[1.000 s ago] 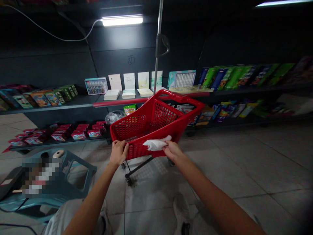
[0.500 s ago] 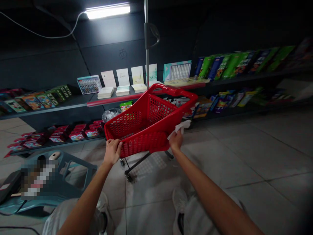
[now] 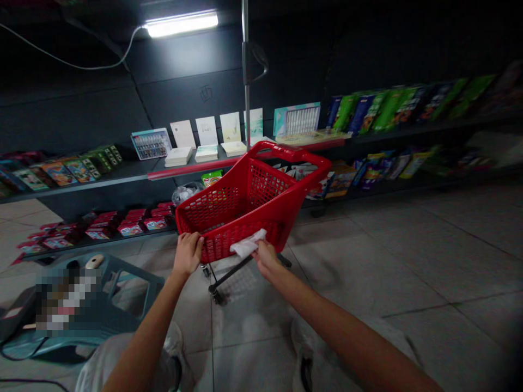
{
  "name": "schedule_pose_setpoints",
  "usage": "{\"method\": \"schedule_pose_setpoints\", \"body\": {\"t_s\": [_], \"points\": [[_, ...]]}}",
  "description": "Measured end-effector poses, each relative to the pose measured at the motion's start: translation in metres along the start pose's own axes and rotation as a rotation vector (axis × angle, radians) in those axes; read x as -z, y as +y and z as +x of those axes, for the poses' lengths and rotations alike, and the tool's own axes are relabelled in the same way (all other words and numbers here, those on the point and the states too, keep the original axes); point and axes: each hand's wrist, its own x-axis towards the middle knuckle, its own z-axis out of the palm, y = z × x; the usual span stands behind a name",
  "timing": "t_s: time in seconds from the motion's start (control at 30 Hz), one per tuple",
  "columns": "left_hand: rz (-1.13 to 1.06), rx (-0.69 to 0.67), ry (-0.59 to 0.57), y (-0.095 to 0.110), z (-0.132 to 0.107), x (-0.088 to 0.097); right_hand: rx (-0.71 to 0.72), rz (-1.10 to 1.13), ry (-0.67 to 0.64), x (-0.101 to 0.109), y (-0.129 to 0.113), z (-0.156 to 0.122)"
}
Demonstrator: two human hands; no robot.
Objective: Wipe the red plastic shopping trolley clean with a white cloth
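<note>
A red plastic shopping basket on a wheeled cart [image 3: 253, 188] stands in front of me, with a mesh-patterned wall and a black metal frame [image 3: 229, 277] on small casters. My left hand [image 3: 188, 254] grips the near rim at its left corner. My right hand [image 3: 265, 259] holds a crumpled white cloth [image 3: 247, 243] and presses it to the basket's near wall. The cloth's folds hide part of that wall.
Dark shelves [image 3: 93, 177] with boxed goods, cards and books run behind the basket. A metal pole [image 3: 245, 71] rises behind it. At lower left stands a teal plastic stool [image 3: 134, 277] with a pixelated object on it. Grey floor tiles [image 3: 359, 272] spread to the right.
My right hand has swept the cloth leftward and down along the basket's near wall, away from the right corner. My left hand stays on the rim.
</note>
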Motion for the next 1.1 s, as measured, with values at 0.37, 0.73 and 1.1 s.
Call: {"method": "schedule_pose_setpoints", "body": {"t_s": [0.37,0.73,1.1], "points": [[-0.029,-0.038,0.138,0.046,0.003,-0.009,0.982,-0.808,0.097,0.047,-0.157,0.039],[-0.124,0.177,0.056,0.07,0.027,-0.014,1.177,-1.385,-0.646,-0.001,-0.093,-0.004],[-0.168,0.254,0.084,0.039,0.018,-0.001,1.292,-1.451,-0.401,0.027,-0.146,0.005]]}}
